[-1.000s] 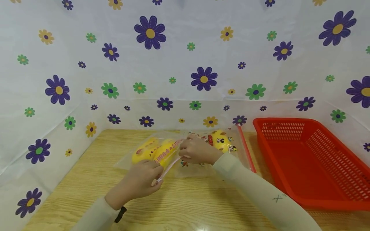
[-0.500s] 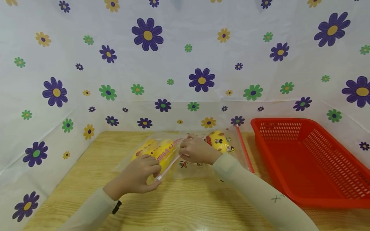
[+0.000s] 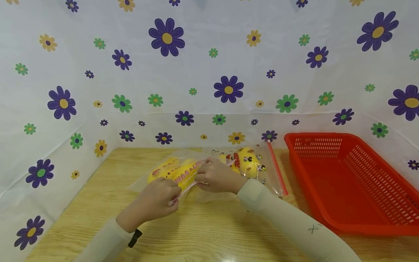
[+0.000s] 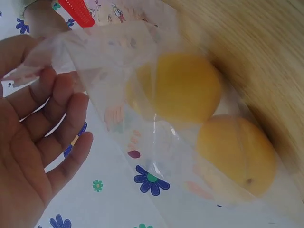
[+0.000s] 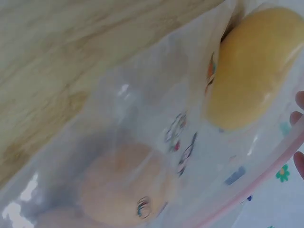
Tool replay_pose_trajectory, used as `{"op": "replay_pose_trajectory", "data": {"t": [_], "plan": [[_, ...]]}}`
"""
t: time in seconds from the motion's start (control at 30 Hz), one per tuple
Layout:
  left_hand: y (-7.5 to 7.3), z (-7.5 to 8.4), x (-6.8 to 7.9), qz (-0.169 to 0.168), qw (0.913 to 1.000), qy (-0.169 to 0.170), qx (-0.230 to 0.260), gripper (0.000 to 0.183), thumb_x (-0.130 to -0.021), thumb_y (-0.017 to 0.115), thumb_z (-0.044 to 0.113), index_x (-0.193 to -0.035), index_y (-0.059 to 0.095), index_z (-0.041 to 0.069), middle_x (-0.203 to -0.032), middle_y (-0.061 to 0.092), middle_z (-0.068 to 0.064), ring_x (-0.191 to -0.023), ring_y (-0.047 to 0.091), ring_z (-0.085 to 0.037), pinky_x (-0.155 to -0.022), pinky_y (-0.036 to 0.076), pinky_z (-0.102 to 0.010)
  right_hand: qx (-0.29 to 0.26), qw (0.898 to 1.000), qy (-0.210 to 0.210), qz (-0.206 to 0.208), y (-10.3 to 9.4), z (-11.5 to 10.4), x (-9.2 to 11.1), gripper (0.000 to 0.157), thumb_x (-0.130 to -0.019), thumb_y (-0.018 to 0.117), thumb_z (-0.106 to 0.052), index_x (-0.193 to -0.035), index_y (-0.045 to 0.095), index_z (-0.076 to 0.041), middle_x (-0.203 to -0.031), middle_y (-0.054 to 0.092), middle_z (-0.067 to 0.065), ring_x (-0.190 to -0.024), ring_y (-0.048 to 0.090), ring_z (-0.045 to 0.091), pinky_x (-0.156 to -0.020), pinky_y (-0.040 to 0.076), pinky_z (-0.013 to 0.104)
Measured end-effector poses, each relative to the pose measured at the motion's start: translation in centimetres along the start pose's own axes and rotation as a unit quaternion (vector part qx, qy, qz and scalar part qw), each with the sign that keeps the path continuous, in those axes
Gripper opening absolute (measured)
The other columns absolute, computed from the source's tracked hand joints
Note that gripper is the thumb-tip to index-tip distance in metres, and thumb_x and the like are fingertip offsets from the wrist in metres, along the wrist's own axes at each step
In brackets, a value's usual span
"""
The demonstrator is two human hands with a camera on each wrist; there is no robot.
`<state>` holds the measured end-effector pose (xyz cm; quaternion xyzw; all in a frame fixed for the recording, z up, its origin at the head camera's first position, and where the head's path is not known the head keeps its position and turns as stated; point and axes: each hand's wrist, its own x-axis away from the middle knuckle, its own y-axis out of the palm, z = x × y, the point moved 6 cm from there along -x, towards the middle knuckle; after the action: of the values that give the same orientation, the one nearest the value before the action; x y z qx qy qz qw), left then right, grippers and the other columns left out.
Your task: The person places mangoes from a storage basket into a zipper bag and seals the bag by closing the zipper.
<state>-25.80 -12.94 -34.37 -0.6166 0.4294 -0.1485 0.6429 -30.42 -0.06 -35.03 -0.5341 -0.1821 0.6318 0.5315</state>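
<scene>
A clear zip bag (image 3: 139, 187) with printed lettering lies on the table, with yellow, rounded, fruit-like things (image 4: 175, 88) inside. My left hand (image 3: 150, 202) pinches the near end of its pale pink zip edge between thumb and fingers. Farther along the same edge, my right hand (image 3: 218, 176) grips the plastic; its fingertips are partly hidden in the head view. The edge is lifted and bent between the hands. Beside and partly behind my right hand lies a second clear zip bag (image 3: 270, 160), printed with cartoon characters and edged with a red zip. It also holds yellow rounded things (image 3: 247, 163).
A red plastic basket (image 3: 322, 202) with perforated sides stands at the right, close to the second bag. Wood-grained tabletop (image 3: 203, 233) stretches in front of the bags. A white flower-printed cloth (image 3: 196, 65) encloses the back and sides.
My left thumb and fingers spread apart at the zip's near end, then closed on it again. My right hand has shifted slightly left and down, bending the bag's edge.
</scene>
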Motion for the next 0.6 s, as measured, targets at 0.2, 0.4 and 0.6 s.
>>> {"op": "replay_pose_trajectory", "data": {"t": [0.2,0.4,0.6], "plan": [[-0.1,0.2,0.1,0.018,0.9996,-0.016,-0.017,0.028,-0.069,0.071,0.017,-0.059,0.045,0.019,-0.055,0.037,0.013,-0.053,0.029,-0.003,-0.058,0.032,-0.023,-0.019,0.998,-0.044,0.034,-1.0,-2.1,-1.1,0.008,-0.083,0.069,-0.028,-0.084,0.070,-0.020,-0.082,0.069,-0.009,-0.076,0.062,0.005,-0.083,0.047,0.027],[-0.1,0.2,0.4,0.021,0.9996,-0.015,-0.012,0.030,-0.073,0.071,0.024,-0.058,0.045,0.021,-0.054,0.037,0.014,-0.054,0.031,-0.002,-0.060,0.035,-0.023,-0.009,0.998,-0.041,0.036,-1.1,-2.5,-1.5,0.008,-0.084,0.068,-0.028,-0.082,0.071,-0.021,-0.079,0.069,-0.011,-0.073,0.062,0.002,-0.082,0.045,0.026],[-0.5,0.3,0.7,0.029,0.9995,0.000,-0.013,0.032,-0.072,0.071,0.026,-0.056,0.044,0.023,-0.054,0.036,0.016,-0.054,0.032,-0.001,-0.063,0.041,-0.026,0.005,0.998,-0.027,0.050,-1.2,-1.4,-1.4,0.007,-0.081,0.071,-0.027,-0.077,0.071,-0.021,-0.077,0.070,-0.010,-0.071,0.062,0.003,-0.086,0.047,0.030]]}}
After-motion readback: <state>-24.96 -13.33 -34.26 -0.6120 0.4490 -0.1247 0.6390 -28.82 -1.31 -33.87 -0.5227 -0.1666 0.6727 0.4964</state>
